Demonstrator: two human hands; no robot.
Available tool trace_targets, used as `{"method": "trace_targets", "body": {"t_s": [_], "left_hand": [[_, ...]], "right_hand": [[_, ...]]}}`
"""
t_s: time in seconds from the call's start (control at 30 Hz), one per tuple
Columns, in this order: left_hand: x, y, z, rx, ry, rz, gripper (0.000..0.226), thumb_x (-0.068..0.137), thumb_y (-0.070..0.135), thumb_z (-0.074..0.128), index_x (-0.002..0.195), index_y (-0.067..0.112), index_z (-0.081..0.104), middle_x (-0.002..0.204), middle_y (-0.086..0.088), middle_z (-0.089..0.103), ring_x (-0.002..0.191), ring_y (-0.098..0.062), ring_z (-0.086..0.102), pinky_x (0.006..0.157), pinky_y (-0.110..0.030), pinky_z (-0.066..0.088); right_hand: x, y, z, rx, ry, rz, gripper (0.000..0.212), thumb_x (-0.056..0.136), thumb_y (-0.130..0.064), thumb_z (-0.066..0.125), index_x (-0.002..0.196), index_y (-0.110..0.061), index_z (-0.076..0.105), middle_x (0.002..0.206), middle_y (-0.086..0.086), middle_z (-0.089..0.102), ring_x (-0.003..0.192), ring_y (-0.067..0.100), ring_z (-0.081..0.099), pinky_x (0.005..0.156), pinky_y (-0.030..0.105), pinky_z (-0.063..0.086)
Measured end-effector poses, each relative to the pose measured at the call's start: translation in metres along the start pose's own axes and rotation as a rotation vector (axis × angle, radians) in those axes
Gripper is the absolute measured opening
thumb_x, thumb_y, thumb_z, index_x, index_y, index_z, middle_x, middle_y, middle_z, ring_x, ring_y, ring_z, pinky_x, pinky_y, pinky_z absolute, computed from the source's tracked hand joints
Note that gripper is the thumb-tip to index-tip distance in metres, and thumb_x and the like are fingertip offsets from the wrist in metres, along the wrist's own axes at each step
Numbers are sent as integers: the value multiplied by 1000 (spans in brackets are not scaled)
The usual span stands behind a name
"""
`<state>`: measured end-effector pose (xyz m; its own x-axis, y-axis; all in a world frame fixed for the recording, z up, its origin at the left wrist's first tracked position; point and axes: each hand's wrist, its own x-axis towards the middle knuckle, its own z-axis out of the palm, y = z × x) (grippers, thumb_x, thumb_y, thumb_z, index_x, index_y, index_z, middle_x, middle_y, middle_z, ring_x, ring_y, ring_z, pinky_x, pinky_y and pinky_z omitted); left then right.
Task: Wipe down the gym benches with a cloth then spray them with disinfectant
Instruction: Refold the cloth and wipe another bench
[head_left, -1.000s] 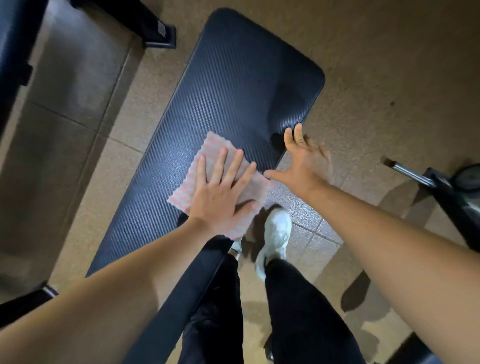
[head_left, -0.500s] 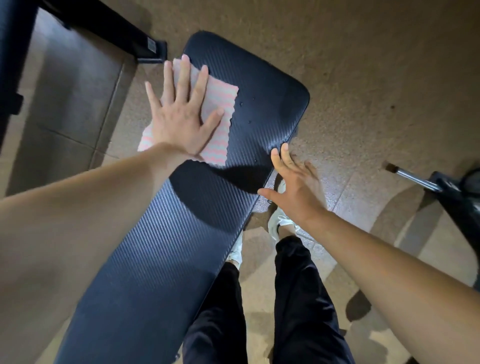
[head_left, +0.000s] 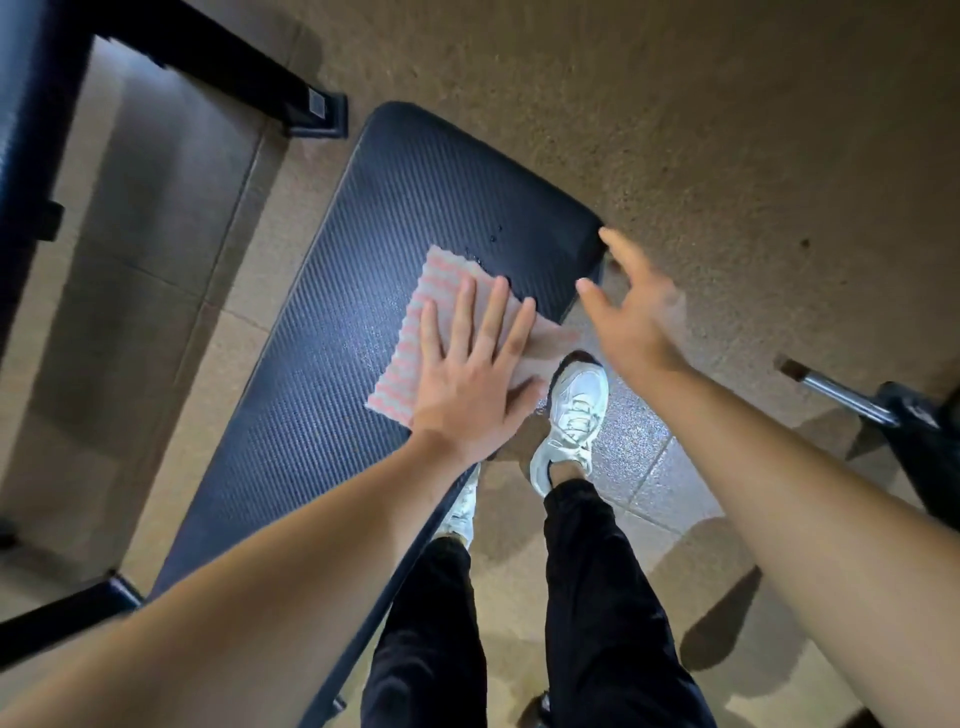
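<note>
While my left hand (head_left: 467, 387), fingers spread, presses the striped cloth (head_left: 439, 283) flat near the right edge of the bench (head_left: 363, 228), I judge wiping only partly done. My right hand (head_left: 636, 317) hovers open and empty beside that edge; no spray bottle shows, so disinfecting remains.

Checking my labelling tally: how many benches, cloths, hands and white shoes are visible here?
Bench: 1 (dark equipment at the left edge not counted)
Cloth: 1
Hands: 2, left hand, right hand
White shoes: 2, right shoe, left shoe
Total: 6
</note>
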<state>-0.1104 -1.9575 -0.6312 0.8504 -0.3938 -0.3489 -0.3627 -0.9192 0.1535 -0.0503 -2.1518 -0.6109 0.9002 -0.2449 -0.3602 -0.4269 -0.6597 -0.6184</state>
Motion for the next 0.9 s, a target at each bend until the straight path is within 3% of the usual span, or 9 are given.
{"method": "trace_targets", "body": {"t_s": [0.03, 0.13, 0.17, 0.4, 0.53, 0.67, 0.8, 0.9], "left_hand": [[0, -1, 0, 10, 8, 9, 82, 100, 68, 33, 166, 22, 14, 174, -9, 4, 159, -39, -1, 123, -68, 2], [12, -21, -7, 7, 27, 69, 77, 101, 66, 35, 165, 27, 19, 174, -6, 10, 160, -36, 4, 124, -67, 4], [21, -31, -11, 29, 33, 82, 76, 101, 67, 33, 165, 28, 19, 173, -5, 10, 160, -36, 5, 123, -67, 5], [112, -82, -53, -5, 91, -252, 75, 102, 68, 22, 166, 31, 7, 174, -3, 1, 160, -34, -3, 121, -71, 1], [139, -73, -67, -45, 76, -415, 74, 101, 66, 17, 165, 32, 3, 174, -1, -3, 160, -34, -7, 122, -70, -1], [134, -75, -77, -133, 32, -384, 71, 105, 59, 19, 166, 28, -1, 174, -2, -8, 159, -32, -11, 124, -65, -5], [93, -85, -86, -295, 156, -425, 71, 106, 54, 31, 166, 23, 8, 174, -4, 3, 160, -29, 2, 128, -55, 6], [52, -85, -86, -349, 176, -620, 78, 97, 47, 45, 164, 18, 19, 173, -7, 14, 158, -30, 17, 125, -53, 23]], "right_hand": [[2, 1, 1, 15, 10, -10, 50, 91, -23, 72, 140, -23, 61, 133, 5, 68, 119, 23, 64, 98, 26, 44], [5, 6, -2, 82, 16, -47, 42, 92, -14, 72, 133, -15, 66, 123, 4, 72, 98, 7, 62, 82, 0, 38], [6, 6, -4, 84, 12, -54, 40, 92, -13, 72, 132, -14, 67, 121, 4, 73, 94, 3, 59, 78, -2, 37], [14, 17, -13, 77, -74, -83, 40, 93, -16, 71, 132, -18, 66, 121, 0, 73, 99, 4, 60, 91, 28, 51], [14, 20, -12, 126, -102, -98, 40, 93, -13, 70, 133, -18, 66, 117, 3, 75, 105, 18, 70, 93, 40, 56], [16, 8, -11, -10, 78, -222, 28, 89, -21, 69, 115, -10, 73, 109, 8, 76, 99, 33, 69, 83, 40, 55], [20, -26, -2, -81, 173, -414, 26, 87, -23, 68, 109, -10, 72, 113, 5, 71, 101, 30, 64, 84, 44, 54], [34, -62, 15, -149, 12, -564, 35, 86, -24, 70, 118, -10, 68, 125, 9, 64, 113, 33, 58, 92, 48, 51]]}}
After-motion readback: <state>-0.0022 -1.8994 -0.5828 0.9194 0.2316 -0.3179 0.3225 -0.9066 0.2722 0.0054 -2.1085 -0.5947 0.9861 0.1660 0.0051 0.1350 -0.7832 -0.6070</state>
